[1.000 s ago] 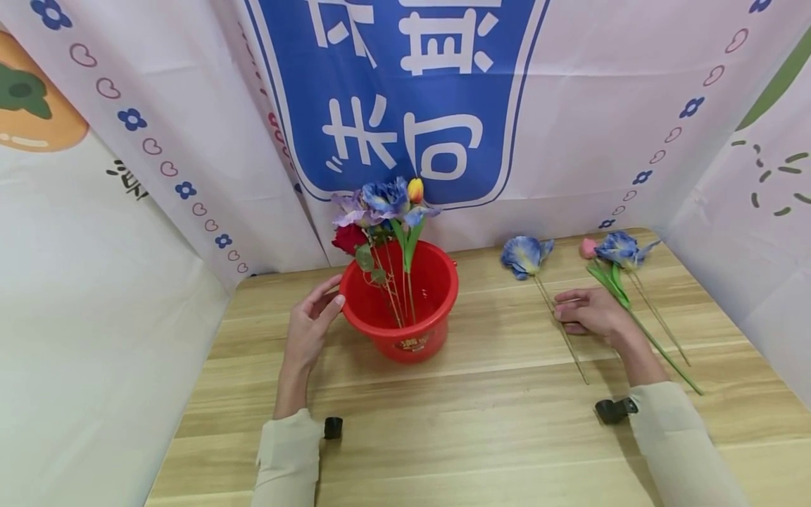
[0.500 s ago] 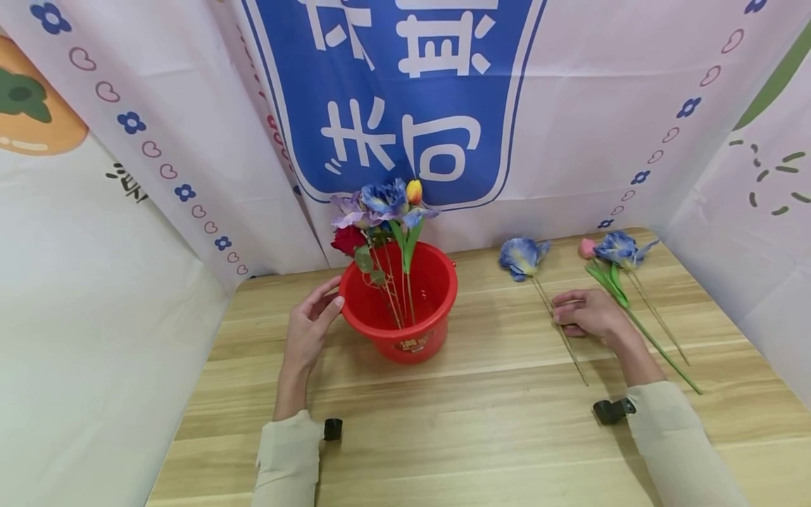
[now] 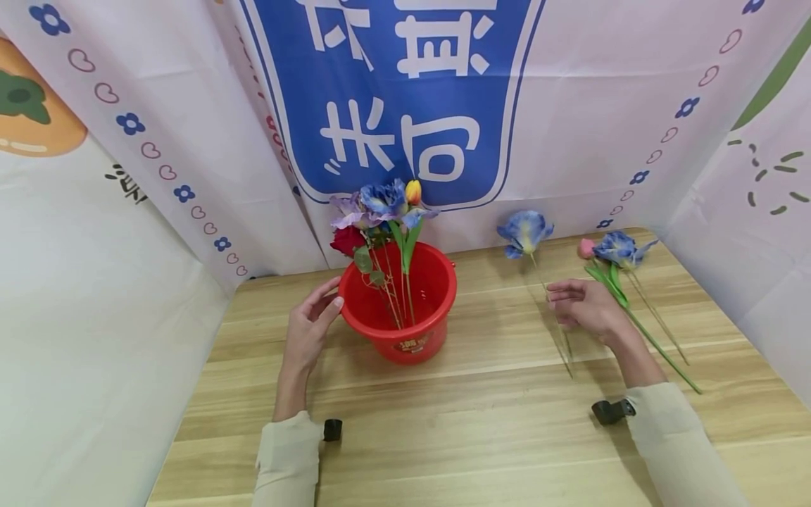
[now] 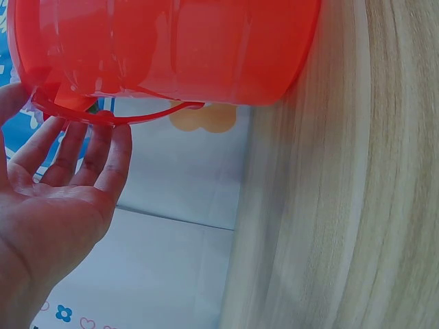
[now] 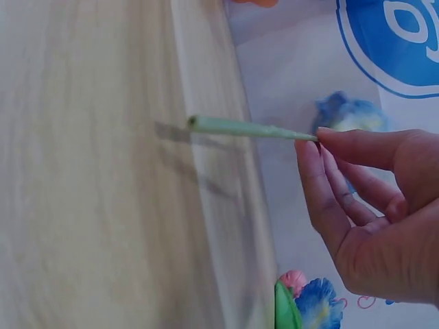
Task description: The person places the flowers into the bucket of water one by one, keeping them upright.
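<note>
A red bucket [image 3: 399,346] stands on the table, holding several artificial flowers: a red rose [image 3: 348,241], a yellow-orange tulip [image 3: 413,191], and blue and purple blooms [image 3: 383,200]. My left hand [image 3: 308,327] holds the bucket's left side; in the left wrist view its fingertips meet the bucket handle [image 4: 147,118], the thumb near the rim. Over on the right, my right hand [image 3: 586,306] pinches the thin stem of a blue artificial flower [image 3: 526,231] between thumb and fingertips. That flower is raised and tilted, its green stem end [image 5: 226,127] clear of the wood in the right wrist view.
Beyond my right hand lie another blue flower [image 3: 621,249] and a pink tulip [image 3: 586,248] with green leaves, their stems pointing toward the front. White printed cloth [image 3: 589,141] hangs behind the wooden table [image 3: 443,429] and at both sides.
The blue flower in my right hand has risen off the table, its bloom tipping upward, and my right hand has shifted slightly left. My left hand stays at the bucket.
</note>
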`<state>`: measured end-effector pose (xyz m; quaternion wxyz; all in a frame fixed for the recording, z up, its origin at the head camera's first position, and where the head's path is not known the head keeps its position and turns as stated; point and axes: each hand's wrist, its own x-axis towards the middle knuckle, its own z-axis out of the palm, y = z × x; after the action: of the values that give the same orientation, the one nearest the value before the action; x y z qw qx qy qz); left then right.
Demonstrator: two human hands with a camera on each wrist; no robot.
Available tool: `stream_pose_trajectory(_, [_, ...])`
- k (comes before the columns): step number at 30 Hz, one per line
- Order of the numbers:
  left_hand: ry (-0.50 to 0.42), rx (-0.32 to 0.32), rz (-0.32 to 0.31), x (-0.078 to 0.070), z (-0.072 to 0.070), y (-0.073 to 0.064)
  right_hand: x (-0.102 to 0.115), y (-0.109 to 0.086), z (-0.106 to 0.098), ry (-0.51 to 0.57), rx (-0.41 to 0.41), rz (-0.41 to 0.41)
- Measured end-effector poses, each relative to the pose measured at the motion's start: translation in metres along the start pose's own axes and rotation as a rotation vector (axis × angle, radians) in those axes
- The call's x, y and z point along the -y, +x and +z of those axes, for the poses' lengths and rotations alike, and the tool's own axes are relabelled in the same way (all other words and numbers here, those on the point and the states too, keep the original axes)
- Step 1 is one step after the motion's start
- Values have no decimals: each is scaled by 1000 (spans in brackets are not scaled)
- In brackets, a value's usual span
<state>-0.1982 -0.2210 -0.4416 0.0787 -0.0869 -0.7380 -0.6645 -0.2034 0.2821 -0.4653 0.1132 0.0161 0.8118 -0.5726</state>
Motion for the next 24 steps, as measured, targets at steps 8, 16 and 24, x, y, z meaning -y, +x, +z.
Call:
stream_pose_trajectory(8, [10,3,-6,0,-1,0,13,-5,4,76,-51,-79])
stream_pose_trajectory(16, [9,12,-2,0,-1,0,26,-12,9,126,-69,-147])
stream_pose_trajectory(24, [10,14,3,1,-1,0,39,-18,15,119,-75,-165])
